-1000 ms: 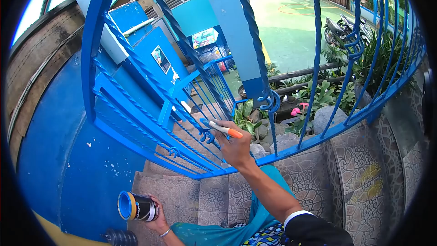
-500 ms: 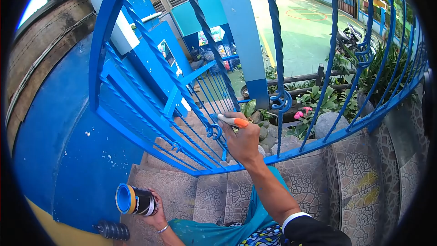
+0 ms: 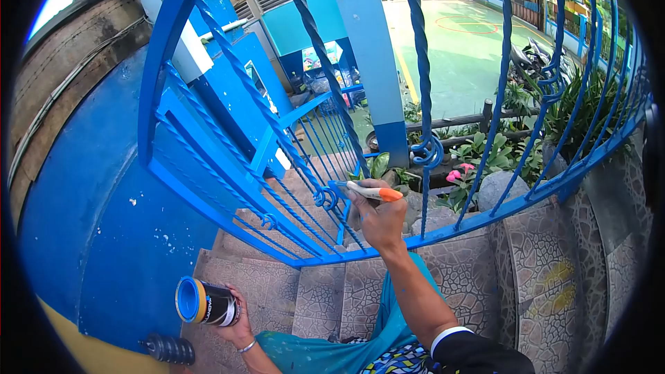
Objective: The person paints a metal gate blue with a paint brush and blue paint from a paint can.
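My right hand (image 3: 382, 218) grips a paintbrush (image 3: 374, 192) with a white and orange handle. Its blue-wetted bristles touch or nearly touch a curled ornament (image 3: 325, 198) on a twisted bar of the blue metal railing (image 3: 239, 232). Low on the left, my left hand (image 3: 239, 318) is wrapped round a paint can (image 3: 220, 303) with a black label and a yellow band. The can is tilted, its open mouth facing left, and blue paint shows inside.
Tiled stone-pattern steps (image 3: 318, 301) lie below the railing. A blue wall (image 3: 104, 235) rises on the left, with a dark ribbed object (image 3: 170, 350) at its foot. Beyond the bars are rocks, plants (image 3: 492, 152), a blue pillar (image 3: 370, 41) and a green court (image 3: 450, 48).
My right hand has shifted slightly right and down with the brush, which now sits beside the curl. The left hand and paint can stay almost where they were.
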`<state>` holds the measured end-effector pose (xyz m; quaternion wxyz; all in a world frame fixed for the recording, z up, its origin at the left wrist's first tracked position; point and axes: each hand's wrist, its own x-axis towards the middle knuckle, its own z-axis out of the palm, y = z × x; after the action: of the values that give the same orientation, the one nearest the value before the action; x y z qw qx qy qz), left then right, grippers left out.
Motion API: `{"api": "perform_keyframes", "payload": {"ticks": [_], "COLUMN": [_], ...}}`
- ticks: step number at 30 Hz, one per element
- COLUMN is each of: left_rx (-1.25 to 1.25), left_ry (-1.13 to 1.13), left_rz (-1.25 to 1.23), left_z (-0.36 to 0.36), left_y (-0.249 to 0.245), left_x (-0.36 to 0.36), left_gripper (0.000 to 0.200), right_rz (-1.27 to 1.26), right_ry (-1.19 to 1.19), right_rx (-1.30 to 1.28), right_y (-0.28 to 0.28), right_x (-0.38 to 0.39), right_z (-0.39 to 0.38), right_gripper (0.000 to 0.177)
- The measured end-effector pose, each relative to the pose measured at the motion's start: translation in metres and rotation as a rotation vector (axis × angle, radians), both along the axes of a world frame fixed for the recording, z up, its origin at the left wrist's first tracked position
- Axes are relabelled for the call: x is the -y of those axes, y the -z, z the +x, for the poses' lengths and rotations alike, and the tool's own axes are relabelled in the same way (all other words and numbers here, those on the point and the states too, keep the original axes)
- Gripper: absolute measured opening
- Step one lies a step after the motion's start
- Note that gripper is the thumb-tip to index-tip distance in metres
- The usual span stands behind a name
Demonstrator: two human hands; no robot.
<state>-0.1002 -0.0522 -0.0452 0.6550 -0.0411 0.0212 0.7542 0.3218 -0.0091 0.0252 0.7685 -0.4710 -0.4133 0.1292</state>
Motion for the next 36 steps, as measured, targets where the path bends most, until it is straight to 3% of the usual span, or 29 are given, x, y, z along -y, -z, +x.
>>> {"api": "perform_keyframes", "payload": {"ticks": [6, 9, 13, 20, 23, 28, 31, 36], "left_rx": [-0.035, -0.019, 0.003, -0.019, -0.034, 0.007, -0.001, 0.009], "left_ry": [0.005, 0.014, 0.026, 0.037, 0.047, 0.045, 0.044, 0.032], "left_rz": [0.008, -0.003, 0.021, 0.011, 0.045, 0.034, 0.038, 0.032], "left_z": [0.004, 0.001, 0.0, -0.002, -0.001, 0.003, 0.005, 0.007], "left_y": [-0.005, -0.002, 0.002, 0.003, 0.004, 0.001, 0.0, -0.002], "left_x": [0.006, 0.005, 0.003, 0.0, 0.001, 0.001, 0.0, 0.001], "left_gripper": [0.087, 0.086, 0.084, 0.081, 0.083, 0.085, 0.085, 0.085], "right_rz": [0.141, 0.075, 0.223, 0.234, 0.238, 0.352, 0.277, 0.187], "right_ry": [-0.054, -0.096, 0.038, -0.025, -0.061, -0.037, -0.119, -0.232], "right_rx": [0.133, 0.143, 0.229, 0.325, 0.231, 0.351, 0.52, 0.526], "right_y": [0.057, 0.07, 0.058, 0.067, 0.072, 0.028, 0.024, 0.052], "right_x": [0.009, 0.026, 0.017, 0.017, 0.028, 0.007, -0.002, 0.018], "right_z": [-0.004, 0.003, 0.008, -0.005, -0.001, 0.011, 0.018, 0.023], "right_gripper": [0.023, 0.028, 0.031, 0.037, 0.036, 0.034, 0.031, 0.034]}}
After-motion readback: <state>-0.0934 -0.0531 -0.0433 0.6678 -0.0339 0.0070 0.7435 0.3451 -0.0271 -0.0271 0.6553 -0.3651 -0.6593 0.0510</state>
